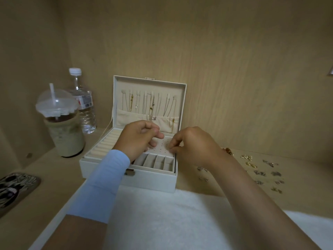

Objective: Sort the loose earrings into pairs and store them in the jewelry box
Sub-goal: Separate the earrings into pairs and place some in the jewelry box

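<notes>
Apparently an earring is being seated: the right hand (pixel 191 145) pinches at the dotted panel (pixel 162 147) of the open jewelry box (pixel 126 179), and the left hand (pixel 138 138) curls beside it. Whether either holds anything, I cannot tell. Next calls for fine aim at a hole. Loose earrings (pixel 261 172) lie rightward on the wooden shelf (pixel 306 195), walled in wood.

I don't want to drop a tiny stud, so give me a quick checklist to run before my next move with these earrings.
1. Jewelry box lid open: ok, it stands upright.
2. Dotted earring panel in reach: ok, left hand and right hand are over it.
3. Earring pinched in right hand: cannot tell, too small.
4. Left hand holding anything: cannot tell, fingers curled.
5. All loose earrings stored: not ok, many lie on the table right of the box.
6. Iced drink out of the way: ok, left of the box.
</notes>
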Tool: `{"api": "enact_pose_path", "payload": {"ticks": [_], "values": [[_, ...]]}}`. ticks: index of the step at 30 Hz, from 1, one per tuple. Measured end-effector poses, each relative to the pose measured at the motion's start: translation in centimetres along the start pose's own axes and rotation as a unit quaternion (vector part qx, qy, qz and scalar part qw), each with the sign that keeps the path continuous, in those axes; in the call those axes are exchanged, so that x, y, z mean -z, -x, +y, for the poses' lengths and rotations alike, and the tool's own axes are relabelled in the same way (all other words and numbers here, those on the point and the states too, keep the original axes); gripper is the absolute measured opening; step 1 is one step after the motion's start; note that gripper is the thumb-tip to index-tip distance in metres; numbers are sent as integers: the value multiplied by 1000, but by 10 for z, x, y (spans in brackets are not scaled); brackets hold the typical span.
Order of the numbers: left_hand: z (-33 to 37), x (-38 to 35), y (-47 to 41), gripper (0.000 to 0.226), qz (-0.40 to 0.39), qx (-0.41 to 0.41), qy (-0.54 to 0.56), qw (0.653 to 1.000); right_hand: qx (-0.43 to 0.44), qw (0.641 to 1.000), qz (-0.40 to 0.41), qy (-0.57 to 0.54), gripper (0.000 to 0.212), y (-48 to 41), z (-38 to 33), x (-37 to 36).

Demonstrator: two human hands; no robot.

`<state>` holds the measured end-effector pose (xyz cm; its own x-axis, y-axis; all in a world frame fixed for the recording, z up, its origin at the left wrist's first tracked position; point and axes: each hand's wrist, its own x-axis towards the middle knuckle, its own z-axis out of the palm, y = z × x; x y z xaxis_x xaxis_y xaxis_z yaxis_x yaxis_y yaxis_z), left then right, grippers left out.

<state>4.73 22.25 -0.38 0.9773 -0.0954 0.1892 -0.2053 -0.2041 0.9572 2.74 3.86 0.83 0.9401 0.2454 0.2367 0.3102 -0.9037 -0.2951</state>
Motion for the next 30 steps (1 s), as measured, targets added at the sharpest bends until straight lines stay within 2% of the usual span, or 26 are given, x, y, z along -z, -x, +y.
{"api": "enact_pose_path", "payload": {"ticks": [7,13,17,22,26,30], "values": [[-3,0,1,8,17,-40,-28,999,32,999,-10,14,9,0,3,3],[-2,7,1,9,30,-16,6,999,54,997,-22,49,14,-2,-1,0],[0,9,1,10,15,-1,24,1000,63,997,-36,17,12,0,-2,-2],[3,12,0,9,6,11,78,997,1,994,-23,-103,10,-3,6,-5],[5,4,1,8,-25,27,108,993,-26,967,-32,-251,24,-4,15,-6],[6,0,2,10,-21,30,101,994,-1,936,98,-339,25,-7,14,1]]}}
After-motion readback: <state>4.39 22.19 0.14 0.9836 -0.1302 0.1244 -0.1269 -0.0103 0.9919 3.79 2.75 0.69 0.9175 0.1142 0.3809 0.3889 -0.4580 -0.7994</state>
